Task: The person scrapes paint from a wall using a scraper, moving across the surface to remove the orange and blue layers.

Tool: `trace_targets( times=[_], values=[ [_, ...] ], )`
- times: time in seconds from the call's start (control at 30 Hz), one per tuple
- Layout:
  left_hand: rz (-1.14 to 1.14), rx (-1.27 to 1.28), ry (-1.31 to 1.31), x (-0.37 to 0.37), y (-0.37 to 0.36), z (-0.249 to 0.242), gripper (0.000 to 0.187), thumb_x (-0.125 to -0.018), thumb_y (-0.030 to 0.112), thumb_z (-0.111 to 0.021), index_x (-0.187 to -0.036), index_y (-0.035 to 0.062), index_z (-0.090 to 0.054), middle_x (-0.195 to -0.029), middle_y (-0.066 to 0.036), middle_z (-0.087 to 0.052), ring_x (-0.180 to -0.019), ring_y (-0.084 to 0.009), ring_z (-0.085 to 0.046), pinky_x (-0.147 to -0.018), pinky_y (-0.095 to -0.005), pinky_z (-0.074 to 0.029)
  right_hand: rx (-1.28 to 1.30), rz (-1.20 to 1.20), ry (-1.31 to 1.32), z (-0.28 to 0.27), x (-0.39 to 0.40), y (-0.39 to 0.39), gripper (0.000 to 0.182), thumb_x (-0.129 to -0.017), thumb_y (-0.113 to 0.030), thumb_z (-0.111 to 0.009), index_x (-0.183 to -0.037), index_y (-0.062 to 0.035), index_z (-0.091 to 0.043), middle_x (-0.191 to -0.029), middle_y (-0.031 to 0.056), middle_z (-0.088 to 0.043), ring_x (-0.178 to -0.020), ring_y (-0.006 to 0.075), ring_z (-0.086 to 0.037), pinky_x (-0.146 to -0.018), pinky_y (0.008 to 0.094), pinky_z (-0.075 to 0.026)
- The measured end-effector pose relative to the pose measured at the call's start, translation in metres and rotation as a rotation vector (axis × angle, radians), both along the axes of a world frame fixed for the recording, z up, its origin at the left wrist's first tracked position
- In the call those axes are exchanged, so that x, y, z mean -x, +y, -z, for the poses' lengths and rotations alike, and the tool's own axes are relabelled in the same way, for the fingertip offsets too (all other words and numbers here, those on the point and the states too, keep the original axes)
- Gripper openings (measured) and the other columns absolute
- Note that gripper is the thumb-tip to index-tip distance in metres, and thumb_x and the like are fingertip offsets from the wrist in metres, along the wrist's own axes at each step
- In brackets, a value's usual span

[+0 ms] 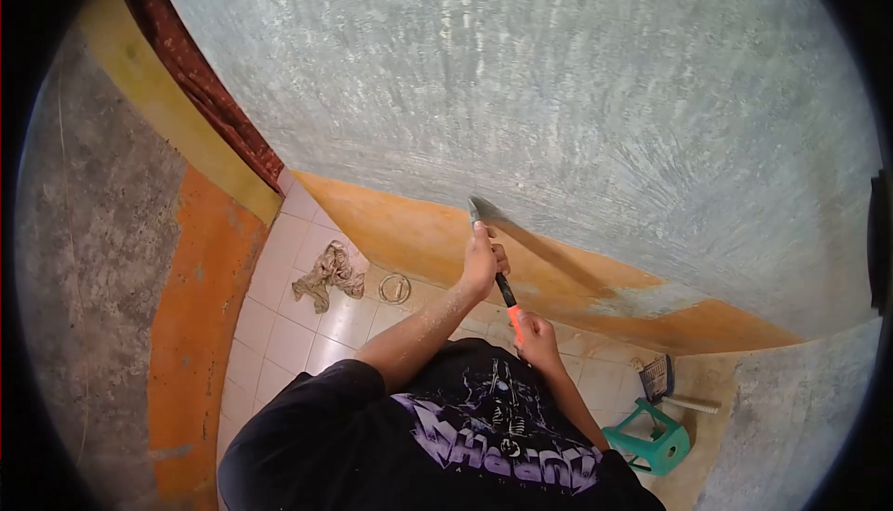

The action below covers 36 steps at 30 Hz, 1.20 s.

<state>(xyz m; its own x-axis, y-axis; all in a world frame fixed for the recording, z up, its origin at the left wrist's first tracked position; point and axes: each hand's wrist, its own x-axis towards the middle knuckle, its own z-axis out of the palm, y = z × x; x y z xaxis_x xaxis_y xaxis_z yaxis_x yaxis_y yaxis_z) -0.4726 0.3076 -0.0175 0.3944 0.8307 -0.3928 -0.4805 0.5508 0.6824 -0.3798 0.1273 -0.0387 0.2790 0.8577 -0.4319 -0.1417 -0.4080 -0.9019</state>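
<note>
A scraper-like tool (505, 290) with a dark shaft and an orange-red handle slants across the middle of the view. My left hand (482, 258) is closed round its upper part, just below the metal blade. Lower down, my right hand (537, 338) grips the orange-red handle. The blade meets the wall (521, 92) near the border between its rough grey surface and the orange band (419, 225). A shadow of the tool falls on the band to the right.
A crumpled cloth (330, 277) and a round ring-like object (394, 289) lie on the tiled floor (288, 344). At the lower right stand a green stool (665, 453) and a dark basket (657, 379). A red curtain (200, 69) hangs in the doorway at the left.
</note>
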Motion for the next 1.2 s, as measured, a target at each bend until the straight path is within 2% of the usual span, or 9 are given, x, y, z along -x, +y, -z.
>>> trace_targets(
  times=[0.13,0.23,0.33,0.37,0.53,0.7,0.83,1.07,1.2],
  values=[
    [0.107,0.025,-0.044,-0.013,-0.014,-0.001,0.049,-0.100,0.062,-0.029,-0.101,0.0139,-0.036,-0.057,0.003,-0.026,-0.046,-0.0112,-0.030,-0.050,-0.0329,-0.038,0.088,0.043,0.024,-0.013,-0.007,-0.016,0.040,-0.101,-0.039,-0.050,-0.083,-0.0040,-0.058,-0.051,-0.0019,-0.042,-0.038,0.0079,-0.038,-0.037,0.0250,-0.030],
    [0.173,0.013,-0.084,-0.016,-0.018,-0.003,0.048,-0.100,0.061,-0.032,-0.102,0.0131,-0.035,-0.059,0.001,-0.030,-0.048,-0.0121,-0.035,-0.053,-0.0338,-0.043,0.052,0.037,0.069,-0.014,-0.015,-0.023,0.039,-0.101,-0.038,-0.050,-0.086,-0.0041,-0.059,-0.051,-0.0019,-0.043,-0.038,0.0078,-0.039,-0.037,0.0247,-0.030],
    [0.198,-0.022,-0.108,-0.009,-0.016,0.002,0.048,-0.100,0.061,-0.032,-0.102,0.0128,-0.035,-0.060,0.001,-0.031,-0.049,-0.0121,-0.035,-0.053,-0.0335,-0.043,-0.078,-0.007,-0.001,0.013,-0.011,-0.020,0.040,-0.103,-0.040,-0.045,-0.092,-0.0040,-0.059,-0.049,0.0002,-0.043,-0.035,0.0092,-0.036,-0.035,0.0261,-0.027],
    [0.183,-0.018,-0.120,-0.012,-0.017,0.003,0.048,-0.100,0.061,-0.032,-0.102,0.0127,-0.035,-0.060,0.000,-0.031,-0.049,-0.0122,-0.035,-0.052,-0.0333,-0.043,-0.037,0.011,0.004,0.017,-0.018,-0.024,0.039,-0.102,-0.040,-0.046,-0.091,-0.0042,-0.059,-0.049,-0.0005,-0.043,-0.036,0.0087,-0.037,-0.035,0.0257,-0.028],
    [0.122,-0.021,-0.067,-0.024,-0.024,-0.008,0.049,-0.100,0.062,-0.029,-0.104,0.0128,-0.037,-0.058,0.001,-0.028,-0.049,-0.0124,-0.032,-0.053,-0.0331,-0.040,0.112,0.056,0.105,-0.028,-0.025,-0.022,0.038,-0.101,-0.039,-0.051,-0.087,-0.0050,-0.059,-0.051,-0.0018,-0.044,-0.037,0.0076,-0.038,-0.036,0.0249,-0.028],
    [0.003,-0.001,-0.040,-0.001,-0.002,0.001,0.050,-0.100,0.062,-0.029,-0.103,0.0128,-0.038,-0.057,0.002,-0.026,-0.047,-0.0118,-0.031,-0.051,-0.0323,-0.038,0.092,0.002,0.069,-0.015,-0.009,0.004,0.039,-0.100,-0.040,-0.052,-0.087,-0.0046,-0.058,-0.052,-0.0013,-0.044,-0.037,0.0078,-0.039,-0.035,0.0257,-0.028],
    [0.034,-0.010,-0.062,-0.003,-0.002,0.002,0.048,-0.100,0.061,-0.028,-0.103,0.0137,-0.038,-0.056,0.002,-0.027,-0.047,-0.0114,-0.031,-0.050,-0.0324,-0.037,0.109,-0.012,0.154,-0.024,-0.015,0.000,0.039,-0.100,-0.041,-0.053,-0.087,-0.0036,-0.058,-0.053,-0.0009,-0.045,-0.038,0.0082,-0.041,-0.035,0.0258,-0.029],
    [-0.030,-0.002,-0.012,0.028,0.021,0.006,0.048,-0.101,0.060,-0.028,-0.103,0.0133,-0.038,-0.056,0.003,-0.026,-0.045,-0.0115,-0.030,-0.051,-0.0335,-0.039,0.076,-0.037,0.094,-0.010,0.019,0.030,0.039,-0.100,-0.038,-0.053,-0.088,-0.0024,-0.059,-0.054,-0.0011,-0.045,-0.038,0.0076,-0.039,-0.036,0.0255,-0.029],
    [0.055,0.006,-0.070,0.023,0.011,-0.005,0.048,-0.100,0.060,-0.030,-0.103,0.0131,-0.038,-0.057,0.002,-0.028,-0.048,-0.0124,-0.033,-0.051,-0.0340,-0.038,0.087,0.021,0.115,-0.022,0.012,0.015,0.038,-0.101,-0.037,-0.053,-0.088,-0.0026,-0.059,-0.054,-0.0018,-0.044,-0.037,0.0076,-0.038,-0.036,0.0253,-0.029]
  ],
)
